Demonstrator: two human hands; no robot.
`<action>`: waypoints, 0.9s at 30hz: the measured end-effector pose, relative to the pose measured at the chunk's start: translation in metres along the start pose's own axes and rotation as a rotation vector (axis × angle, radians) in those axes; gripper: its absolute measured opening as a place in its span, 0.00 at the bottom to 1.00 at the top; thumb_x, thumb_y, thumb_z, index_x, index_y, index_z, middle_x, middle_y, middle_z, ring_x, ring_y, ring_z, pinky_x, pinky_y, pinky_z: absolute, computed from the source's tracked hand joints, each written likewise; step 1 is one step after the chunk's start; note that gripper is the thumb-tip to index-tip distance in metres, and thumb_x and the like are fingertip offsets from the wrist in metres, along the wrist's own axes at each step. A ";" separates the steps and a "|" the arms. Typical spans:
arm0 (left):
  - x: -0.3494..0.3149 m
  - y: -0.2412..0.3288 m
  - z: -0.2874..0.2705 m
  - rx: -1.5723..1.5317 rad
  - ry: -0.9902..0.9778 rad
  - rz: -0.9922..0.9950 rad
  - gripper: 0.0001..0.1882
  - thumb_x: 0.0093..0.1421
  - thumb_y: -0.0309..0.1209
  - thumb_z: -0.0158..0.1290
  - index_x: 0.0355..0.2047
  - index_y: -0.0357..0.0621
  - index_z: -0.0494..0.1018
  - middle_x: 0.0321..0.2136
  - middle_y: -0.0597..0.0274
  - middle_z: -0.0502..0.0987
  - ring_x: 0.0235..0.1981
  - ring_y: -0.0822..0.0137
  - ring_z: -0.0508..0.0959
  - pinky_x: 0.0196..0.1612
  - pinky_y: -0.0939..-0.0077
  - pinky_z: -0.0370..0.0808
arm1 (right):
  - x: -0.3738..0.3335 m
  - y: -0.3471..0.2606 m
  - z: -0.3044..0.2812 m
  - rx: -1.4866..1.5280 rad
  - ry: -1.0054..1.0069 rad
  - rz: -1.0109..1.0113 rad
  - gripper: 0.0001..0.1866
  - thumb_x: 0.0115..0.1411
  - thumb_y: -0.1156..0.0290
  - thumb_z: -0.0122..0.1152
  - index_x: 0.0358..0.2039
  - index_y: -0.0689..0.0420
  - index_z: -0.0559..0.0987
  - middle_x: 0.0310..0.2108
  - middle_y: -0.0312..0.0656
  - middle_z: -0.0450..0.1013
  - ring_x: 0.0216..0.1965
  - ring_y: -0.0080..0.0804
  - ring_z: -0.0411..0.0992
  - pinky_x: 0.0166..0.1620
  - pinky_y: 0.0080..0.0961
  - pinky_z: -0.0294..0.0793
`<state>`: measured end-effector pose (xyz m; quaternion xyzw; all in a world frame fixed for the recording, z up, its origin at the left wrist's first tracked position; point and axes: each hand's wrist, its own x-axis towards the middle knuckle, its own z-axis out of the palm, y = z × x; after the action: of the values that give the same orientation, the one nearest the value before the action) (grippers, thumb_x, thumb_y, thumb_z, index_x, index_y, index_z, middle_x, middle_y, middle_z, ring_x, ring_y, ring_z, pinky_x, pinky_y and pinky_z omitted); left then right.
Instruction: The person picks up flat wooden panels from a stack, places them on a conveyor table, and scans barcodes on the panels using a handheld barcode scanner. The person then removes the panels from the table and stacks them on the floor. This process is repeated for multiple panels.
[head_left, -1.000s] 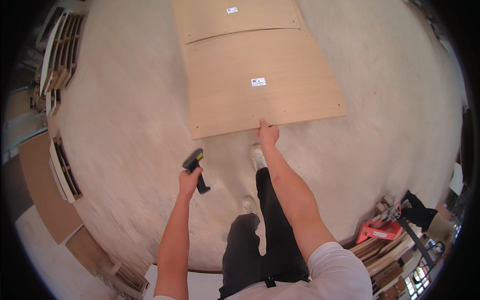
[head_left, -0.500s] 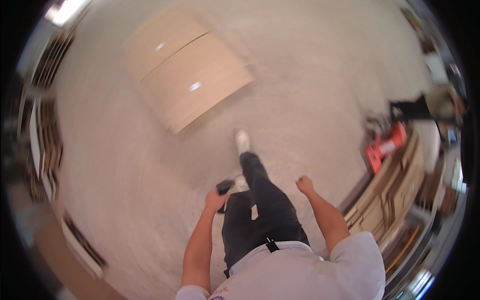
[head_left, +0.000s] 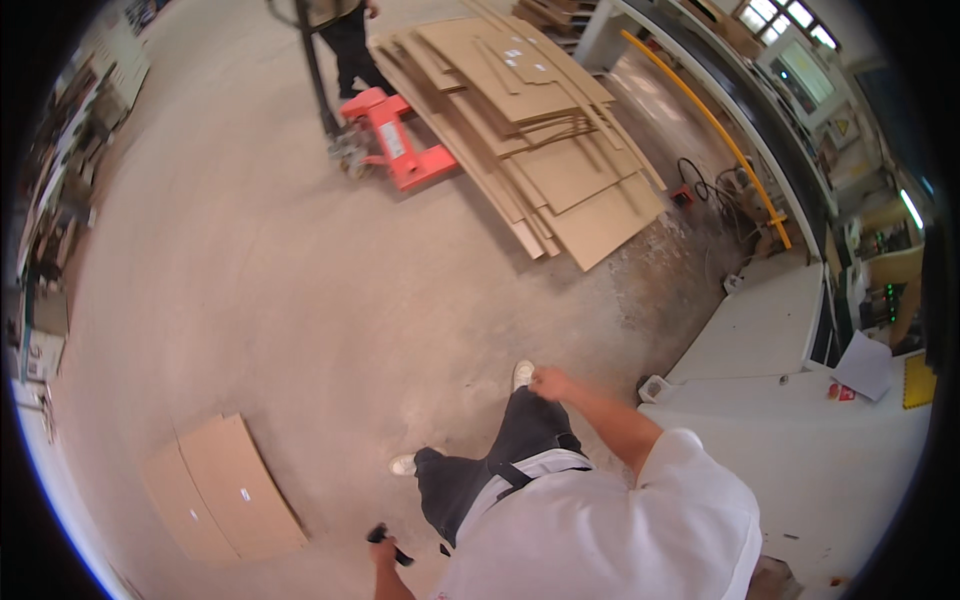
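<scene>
2 boards (head_left: 225, 490) and the left hand (head_left: 383, 549), fingers round a black scanner (head_left: 378, 533), were nearer than the red pallet jack (head_left: 410, 165). Right of it, a board stack (head_left: 540, 140) obstructed the floor (head_left: 300, 280), the right hand (head_left: 548, 383) hung, finger gap indiscernible, and a pale machine (head_left: 745, 335) stood.

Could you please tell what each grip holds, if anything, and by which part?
The left grip holds a black handheld scanner, apparently by its handle; nothing can be seen in the right grip.
</scene>
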<state>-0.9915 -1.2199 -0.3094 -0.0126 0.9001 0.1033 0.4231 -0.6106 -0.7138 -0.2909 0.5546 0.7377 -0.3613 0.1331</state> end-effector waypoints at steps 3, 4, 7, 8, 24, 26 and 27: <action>0.042 0.120 0.001 -0.110 0.077 0.046 0.12 0.46 0.32 0.57 0.27 0.35 0.75 0.23 0.58 0.76 0.26 0.63 0.77 0.32 0.65 0.74 | -0.023 0.040 -0.033 0.100 -0.074 0.023 0.18 0.54 0.58 0.62 0.38 0.59 0.80 0.36 0.50 0.78 0.42 0.46 0.76 0.48 0.37 0.74; 0.053 0.170 0.012 -0.376 0.006 0.107 0.08 0.47 0.31 0.56 0.20 0.38 0.72 0.17 0.60 0.72 0.19 0.65 0.74 0.24 0.68 0.71 | -0.025 0.059 -0.047 0.130 -0.099 0.034 0.18 0.54 0.58 0.62 0.39 0.59 0.80 0.36 0.50 0.78 0.42 0.47 0.76 0.49 0.37 0.73; 0.054 0.327 0.054 -0.481 -0.057 0.282 0.06 0.48 0.28 0.54 0.23 0.38 0.70 0.17 0.59 0.70 0.16 0.63 0.74 0.21 0.68 0.73 | -0.019 0.151 -0.068 0.299 0.087 0.184 0.17 0.55 0.62 0.60 0.39 0.61 0.80 0.32 0.49 0.79 0.34 0.42 0.78 0.42 0.35 0.76; 0.027 0.394 0.071 -0.344 -0.060 0.320 0.10 0.47 0.32 0.55 0.25 0.36 0.73 0.19 0.60 0.73 0.18 0.65 0.75 0.23 0.69 0.72 | -0.014 0.183 -0.075 0.339 0.158 0.265 0.17 0.55 0.62 0.59 0.40 0.61 0.80 0.31 0.48 0.79 0.31 0.40 0.78 0.40 0.34 0.77; -0.069 0.760 0.256 0.670 -0.205 0.494 0.23 0.41 0.44 0.61 0.30 0.36 0.79 0.28 0.47 0.81 0.36 0.52 0.82 0.41 0.61 0.77 | 0.033 0.338 -0.179 0.707 0.419 0.767 0.13 0.52 0.63 0.63 0.26 0.63 0.80 0.25 0.45 0.77 0.29 0.33 0.76 0.35 0.30 0.74; -0.062 0.771 0.242 0.783 -0.152 0.385 0.23 0.41 0.45 0.62 0.29 0.37 0.80 0.30 0.48 0.81 0.38 0.53 0.82 0.43 0.62 0.77 | 0.046 0.348 -0.193 0.627 0.431 0.774 0.15 0.51 0.62 0.64 0.27 0.63 0.80 0.28 0.48 0.78 0.32 0.39 0.76 0.37 0.33 0.73; -0.064 0.789 0.237 0.801 -0.123 0.381 0.22 0.40 0.45 0.62 0.28 0.37 0.80 0.31 0.47 0.81 0.38 0.53 0.81 0.42 0.63 0.77 | 0.051 0.352 -0.206 0.591 0.414 0.785 0.15 0.51 0.61 0.64 0.27 0.63 0.80 0.29 0.50 0.78 0.34 0.42 0.76 0.39 0.35 0.73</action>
<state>-0.8572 -0.4058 -0.2693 0.3244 0.8285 -0.1769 0.4207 -0.2647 -0.4932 -0.3125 0.8624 0.3523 -0.3597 -0.0520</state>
